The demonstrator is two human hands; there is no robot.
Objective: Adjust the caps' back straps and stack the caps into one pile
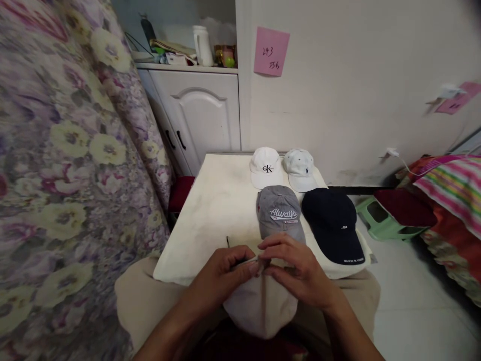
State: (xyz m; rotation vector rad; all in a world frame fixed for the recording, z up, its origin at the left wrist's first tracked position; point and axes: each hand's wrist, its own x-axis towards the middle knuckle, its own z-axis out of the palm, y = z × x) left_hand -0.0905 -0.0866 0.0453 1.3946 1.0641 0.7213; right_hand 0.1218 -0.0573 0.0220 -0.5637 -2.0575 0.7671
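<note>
Over my lap, at the near edge of the table, I hold a beige baseball cap (278, 306) with a tan strip down its middle. My left hand (229, 271) is closed on its edge, thumb on top. My right hand (293, 268) pinches the same edge close beside it; the exact spot under the fingers is hidden. Just beyond my hands lies a grey baseball cap (280, 213) with white "Always" lettering. To its right rests a dark navy cap (330, 220), brim toward me. A white cap (265, 165) with "CK" and a pale blue cap (300, 168) sit at the back.
The caps lie on a cream-covered table (210, 210) against the wall. A floral curtain (75, 175) hangs at the left, before a white cabinet (203, 110). At the right stands a green stool (387, 220) with a dark red top, beside a striped cloth (458, 185).
</note>
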